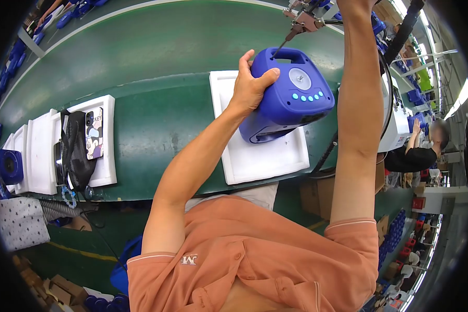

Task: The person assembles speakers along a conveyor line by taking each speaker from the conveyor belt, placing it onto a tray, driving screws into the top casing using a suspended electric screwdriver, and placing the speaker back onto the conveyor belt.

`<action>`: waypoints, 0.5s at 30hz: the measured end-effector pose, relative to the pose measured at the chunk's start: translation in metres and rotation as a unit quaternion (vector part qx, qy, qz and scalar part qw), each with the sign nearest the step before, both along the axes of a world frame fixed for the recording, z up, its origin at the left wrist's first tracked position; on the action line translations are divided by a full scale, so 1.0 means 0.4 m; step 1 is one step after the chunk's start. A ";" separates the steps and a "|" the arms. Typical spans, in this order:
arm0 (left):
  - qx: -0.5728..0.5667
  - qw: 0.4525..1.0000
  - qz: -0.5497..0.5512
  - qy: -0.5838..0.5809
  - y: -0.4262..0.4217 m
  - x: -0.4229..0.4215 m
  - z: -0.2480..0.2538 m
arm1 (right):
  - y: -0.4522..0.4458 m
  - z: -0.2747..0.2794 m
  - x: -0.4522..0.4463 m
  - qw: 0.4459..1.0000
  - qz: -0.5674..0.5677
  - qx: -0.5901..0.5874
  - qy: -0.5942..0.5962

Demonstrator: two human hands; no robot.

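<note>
Left hand [253,85] grasps blue speaker [292,91], likely steadying it under driver bit [282,47]; white tray [265,162] beneath; right hand [355,4] beyond speaker (grip cropped, cannot tell).

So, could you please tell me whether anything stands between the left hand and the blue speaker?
Nothing visible does: the left hand is directly on the blue speaker, its thumb lying against the casing. The thin metal bit comes down near the thumb, beside the hand rather than between the two.
</note>
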State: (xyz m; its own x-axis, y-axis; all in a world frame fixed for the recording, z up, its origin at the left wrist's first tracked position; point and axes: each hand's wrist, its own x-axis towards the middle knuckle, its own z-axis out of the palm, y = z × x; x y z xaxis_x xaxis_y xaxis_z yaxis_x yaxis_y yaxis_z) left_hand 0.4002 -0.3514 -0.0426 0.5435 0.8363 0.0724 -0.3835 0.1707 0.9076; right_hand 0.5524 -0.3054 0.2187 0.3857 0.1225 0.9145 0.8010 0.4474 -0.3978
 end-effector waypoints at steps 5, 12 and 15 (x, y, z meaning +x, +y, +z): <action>-0.011 1.000 0.007 -0.002 0.004 -0.007 0.004 | -0.028 -0.032 -0.081 0.994 0.088 -0.016 0.065; -0.026 0.999 -0.020 0.011 0.006 -0.026 0.012 | 0.005 0.012 0.044 0.992 0.114 0.009 0.046; -0.023 1.000 -0.015 -0.001 0.009 -0.013 -0.001 | -0.091 0.151 0.168 0.986 0.124 -0.013 0.106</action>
